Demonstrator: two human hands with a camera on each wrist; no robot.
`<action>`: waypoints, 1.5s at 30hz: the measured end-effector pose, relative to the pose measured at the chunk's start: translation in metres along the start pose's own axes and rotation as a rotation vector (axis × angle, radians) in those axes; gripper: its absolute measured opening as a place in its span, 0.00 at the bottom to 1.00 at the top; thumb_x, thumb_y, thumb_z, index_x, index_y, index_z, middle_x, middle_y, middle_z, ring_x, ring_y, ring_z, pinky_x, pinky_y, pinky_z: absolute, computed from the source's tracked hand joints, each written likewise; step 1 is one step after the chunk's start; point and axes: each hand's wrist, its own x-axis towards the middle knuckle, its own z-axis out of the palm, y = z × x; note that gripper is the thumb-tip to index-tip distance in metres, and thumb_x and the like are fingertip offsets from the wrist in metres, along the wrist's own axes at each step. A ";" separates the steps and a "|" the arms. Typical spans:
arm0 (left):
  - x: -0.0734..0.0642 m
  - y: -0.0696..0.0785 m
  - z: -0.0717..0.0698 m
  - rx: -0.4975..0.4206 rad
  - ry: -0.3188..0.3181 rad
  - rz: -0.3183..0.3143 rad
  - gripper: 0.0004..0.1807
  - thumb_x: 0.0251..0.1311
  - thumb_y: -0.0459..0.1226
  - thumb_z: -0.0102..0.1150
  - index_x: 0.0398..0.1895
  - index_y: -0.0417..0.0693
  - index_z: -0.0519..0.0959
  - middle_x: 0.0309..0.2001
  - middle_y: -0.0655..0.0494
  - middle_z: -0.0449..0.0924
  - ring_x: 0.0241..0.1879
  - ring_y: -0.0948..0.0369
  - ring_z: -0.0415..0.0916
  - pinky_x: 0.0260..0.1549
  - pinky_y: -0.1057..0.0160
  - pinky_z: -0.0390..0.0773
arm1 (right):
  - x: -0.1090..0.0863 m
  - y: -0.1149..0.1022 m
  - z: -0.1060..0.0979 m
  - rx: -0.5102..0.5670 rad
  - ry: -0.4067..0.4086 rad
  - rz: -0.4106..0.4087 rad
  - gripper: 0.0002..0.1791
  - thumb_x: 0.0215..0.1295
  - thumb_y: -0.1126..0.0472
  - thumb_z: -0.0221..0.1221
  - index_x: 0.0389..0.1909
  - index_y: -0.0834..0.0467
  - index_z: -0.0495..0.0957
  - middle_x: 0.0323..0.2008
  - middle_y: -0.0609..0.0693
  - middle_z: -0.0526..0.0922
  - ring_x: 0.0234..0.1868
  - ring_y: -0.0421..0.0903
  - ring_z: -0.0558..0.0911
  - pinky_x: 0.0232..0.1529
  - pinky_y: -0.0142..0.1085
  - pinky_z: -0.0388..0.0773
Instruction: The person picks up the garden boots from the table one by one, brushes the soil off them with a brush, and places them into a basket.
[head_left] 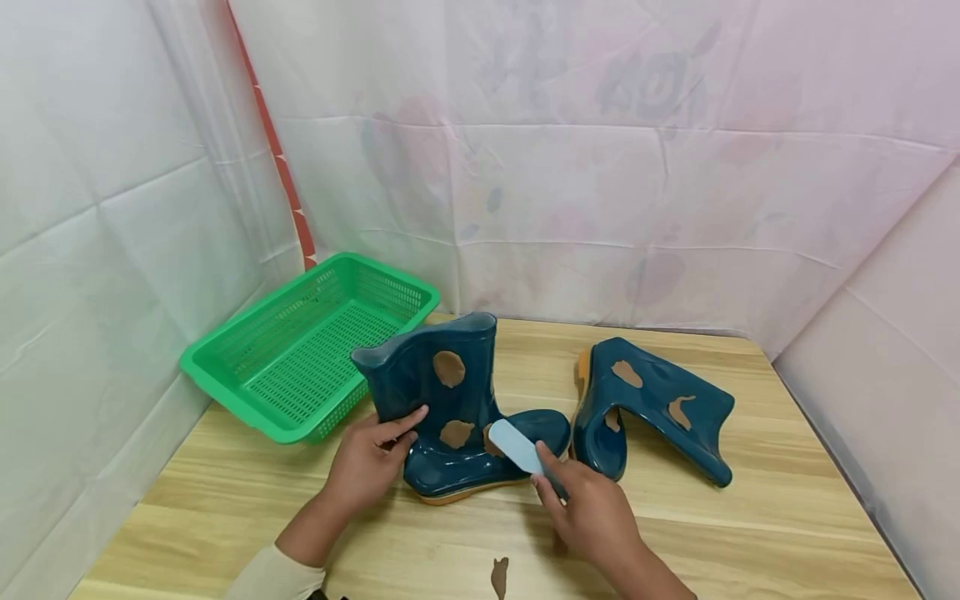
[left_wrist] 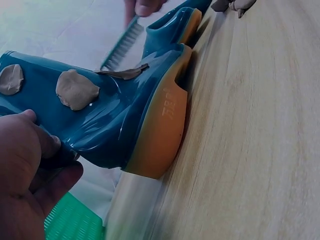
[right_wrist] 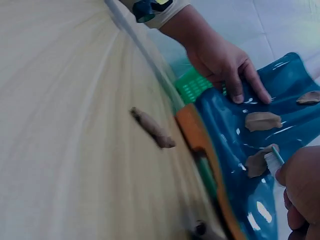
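Note:
A dark blue rubber boot (head_left: 472,398) with an orange sole stands upright on the table, brown clay-like patches stuck on its shaft and ankle. My left hand (head_left: 367,460) grips the back of its ankle, thumb and fingers on either side of the rubber in the left wrist view. By its handle, my right hand (head_left: 597,510) holds a light blue brush (head_left: 516,446). White bristles show in the right wrist view, right at a brown patch (right_wrist: 257,162) on the front of the ankle. My palm hides most of the handle.
The second blue boot (head_left: 651,392), also with brown patches, lies on its side at the right, close to the first boot's toe. At the back left is a green plastic basket (head_left: 315,367). A loose brown piece (head_left: 499,577) lies near the table's front edge. White cloth walls surround the table.

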 end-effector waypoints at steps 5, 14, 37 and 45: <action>0.000 0.003 0.000 0.003 -0.009 0.006 0.24 0.61 0.24 0.68 0.57 0.56 0.86 0.56 0.41 0.82 0.40 0.58 0.83 0.29 0.65 0.81 | -0.007 -0.001 0.001 -0.009 -0.136 0.049 0.24 0.67 0.56 0.69 0.63 0.55 0.82 0.18 0.32 0.64 0.18 0.31 0.61 0.20 0.30 0.62; 0.002 0.004 -0.002 -0.016 -0.028 -0.023 0.23 0.63 0.25 0.67 0.58 0.56 0.86 0.57 0.44 0.82 0.44 0.58 0.83 0.31 0.65 0.81 | -0.008 0.004 -0.009 0.047 -0.033 0.025 0.25 0.63 0.60 0.72 0.62 0.58 0.83 0.22 0.35 0.76 0.20 0.31 0.64 0.21 0.29 0.63; 0.003 0.001 -0.002 -0.033 -0.026 -0.047 0.24 0.61 0.26 0.69 0.58 0.55 0.86 0.55 0.43 0.82 0.36 0.61 0.79 0.29 0.65 0.79 | -0.001 0.008 -0.009 0.044 0.047 -0.041 0.26 0.61 0.61 0.73 0.61 0.59 0.83 0.21 0.36 0.74 0.19 0.30 0.62 0.20 0.28 0.62; 0.003 0.001 -0.004 -0.027 -0.039 -0.008 0.24 0.59 0.25 0.71 0.57 0.53 0.87 0.45 0.46 0.83 0.28 0.66 0.73 0.25 0.65 0.77 | 0.000 0.005 -0.001 0.032 -0.049 0.012 0.25 0.65 0.58 0.71 0.63 0.57 0.82 0.19 0.33 0.65 0.19 0.31 0.61 0.19 0.30 0.61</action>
